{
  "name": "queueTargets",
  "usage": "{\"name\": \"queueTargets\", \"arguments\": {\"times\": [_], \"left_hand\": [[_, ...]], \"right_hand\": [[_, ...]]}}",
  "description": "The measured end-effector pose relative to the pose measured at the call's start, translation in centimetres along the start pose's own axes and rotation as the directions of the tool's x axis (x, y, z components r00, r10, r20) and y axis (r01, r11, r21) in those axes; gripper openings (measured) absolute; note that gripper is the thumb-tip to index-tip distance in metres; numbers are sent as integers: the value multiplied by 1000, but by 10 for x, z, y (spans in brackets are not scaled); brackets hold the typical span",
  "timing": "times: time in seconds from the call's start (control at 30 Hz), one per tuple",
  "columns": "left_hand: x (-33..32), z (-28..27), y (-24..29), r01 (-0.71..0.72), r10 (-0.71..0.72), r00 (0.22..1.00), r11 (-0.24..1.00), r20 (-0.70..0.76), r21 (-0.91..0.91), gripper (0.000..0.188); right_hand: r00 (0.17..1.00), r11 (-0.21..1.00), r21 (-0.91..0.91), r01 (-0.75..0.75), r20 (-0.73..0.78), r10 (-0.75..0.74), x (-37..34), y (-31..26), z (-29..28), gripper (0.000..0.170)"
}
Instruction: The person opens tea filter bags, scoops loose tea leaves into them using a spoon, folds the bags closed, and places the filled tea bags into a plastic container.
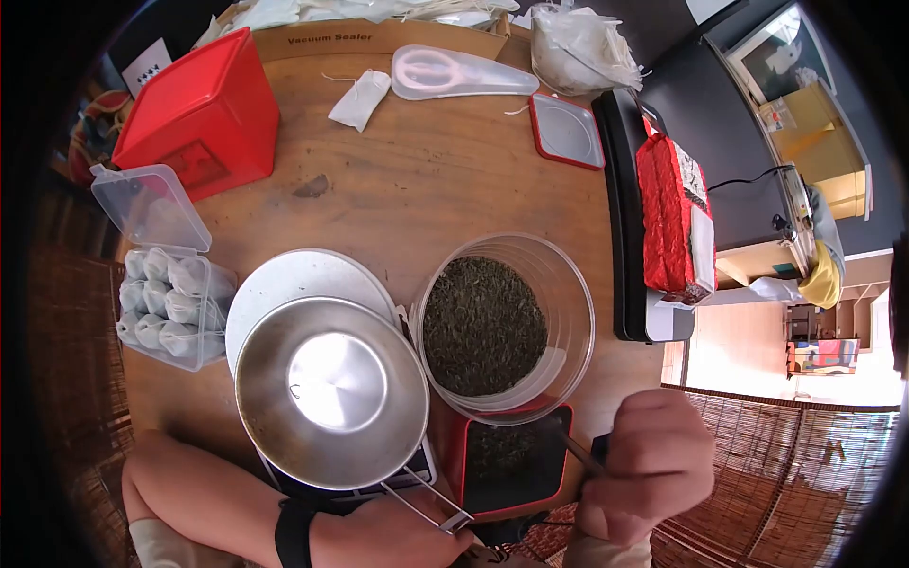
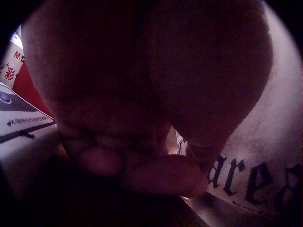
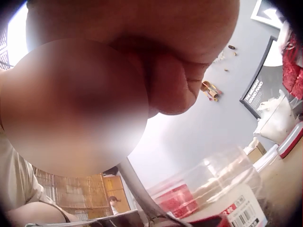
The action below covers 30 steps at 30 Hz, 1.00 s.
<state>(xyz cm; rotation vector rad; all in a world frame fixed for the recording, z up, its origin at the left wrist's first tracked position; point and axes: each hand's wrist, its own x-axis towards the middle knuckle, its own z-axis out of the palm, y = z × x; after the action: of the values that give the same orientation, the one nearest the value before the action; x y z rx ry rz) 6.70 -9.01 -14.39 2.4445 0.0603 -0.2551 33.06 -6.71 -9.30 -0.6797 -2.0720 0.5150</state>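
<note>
In the head view the left hand (image 1: 388,535) curls round the wire handle of a steel pan (image 1: 331,445), which sits on a white round plate (image 1: 312,265) over a scale. The right hand (image 1: 653,464) grips a thin utensil (image 1: 582,454) that reaches down into a red-rimmed black container (image 1: 511,473) with dark leaves. Behind that container stands a clear round tub (image 1: 568,322), partly filled with dark green leaves (image 1: 483,322). The left wrist view is dark, with curled fingers (image 2: 161,175). The right wrist view shows the fist (image 3: 165,85) above the utensil (image 3: 137,184).
A clear box of wrapped pouches (image 1: 180,303) and a red bin (image 1: 208,114) are at the left. Toward the back lie a pouch (image 1: 362,99), cased scissors (image 1: 459,74) and a lid (image 1: 566,131). A red packet (image 1: 672,218) lies on a black appliance (image 1: 625,246) at right.
</note>
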Motion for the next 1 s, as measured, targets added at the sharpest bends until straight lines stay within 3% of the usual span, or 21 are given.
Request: {"name": "queueTargets", "arguments": {"times": [0.07, 0.13, 0.17, 0.2, 0.23, 0.27, 0.33, 0.37, 0.43, 0.53, 0.57, 0.63, 0.67, 0.7, 0.73, 0.77, 0.83, 0.87, 0.93, 1.0], "left_hand": [[5, -16, -1, -39, 33, 997, 994, 66, 99, 20], [11, -31, 0, 38, -8, 964, 993, 264, -108, 27], [11, -18, 2, 37, -7, 964, 993, 264, -109, 27], [10, 7, 3, 52, -68, 997, 935, -32, -351, 33], [10, 16, 2, -11, -195, 932, 826, -304, -563, 39], [8, 24, -1, -9, -197, 931, 828, -306, -561, 39], [6, 19, -7, -97, 55, 901, 992, -430, -76, 47], [4, 16, -7, -98, 55, 901, 992, -430, -77, 47], [0, -8, -3, -62, 53, 985, 997, -163, -53, 47], [3, -13, -2, -35, 31, 999, 995, -41, -88, 47], [3, -8, -3, -32, 29, 999, 996, -42, -88, 47], [5, 1, -5, -70, 43, 970, 992, -240, -107, 47], [4, 4, -5, -69, 42, 969, 992, -242, -106, 47], [4, 0, -3, -50, 31, 988, 991, -148, -127, 46], [4, -3, -3, -29, 22, 998, 989, -53, -147, 45], [5, 5, -3, -30, 22, 998, 989, -53, -146, 45], [7, 19, -2, -55, -92, 956, 877, -279, -477, 42], [6, 24, -1, -56, -92, 956, 876, -279, -480, 42], [6, 7, -2, 95, -112, 994, 820, 5, -565, 39], [4, 13, -4, 42, -89, 993, 884, -80, -466, 39]], "right_hand": [[997, 996, -35, -80, -24, 79, 1, 0, 6, 20], [986, 983, -113, -147, 65, 155, 4, 3, 6, 14], [986, 985, -96, -145, 64, 151, 2, 4, 6, 12], [986, 985, -96, -144, 64, 151, 1, 5, 6, 12], [988, 987, -83, -137, 63, 142, 1, 6, 7, 12], [989, 989, -70, -129, 60, 133, 1, 7, 7, 12], [990, 991, -35, -130, 51, 132, 0, 7, 9, 12], [990, 991, -1, -135, 44, 135, 0, 6, 9, 12], [991, 992, 39, -123, 54, 120, 0, 6, 7, 13], [997, 997, 40, -71, 34, 70, 0, 2, 5, 14], [999, 999, 2, -43, 4, 43, -1, 1, 5, 14], [1000, 1000, -24, -1, -29, 0, 1, 3, 13, 13], [997, 998, -53, 41, -63, -44, 2, 4, 16, 13], [997, 998, -53, 43, -63, -46, 4, 2, 13, 13], [998, 999, -37, -1, 57, 3, 6, -2, 8, 19], [983, 999, -27, -48, 177, 52, 8, -4, 5, 26], [979, 997, -56, -56, 195, 66, 10, -4, 5, 28], [974, 994, -86, -62, 212, 79, 10, -4, 5, 30], [977, 994, -70, -79, 191, 91, 8, -4, 6, 27], [980, 994, -53, -95, 170, 103, 6, -2, 7, 24]]}}
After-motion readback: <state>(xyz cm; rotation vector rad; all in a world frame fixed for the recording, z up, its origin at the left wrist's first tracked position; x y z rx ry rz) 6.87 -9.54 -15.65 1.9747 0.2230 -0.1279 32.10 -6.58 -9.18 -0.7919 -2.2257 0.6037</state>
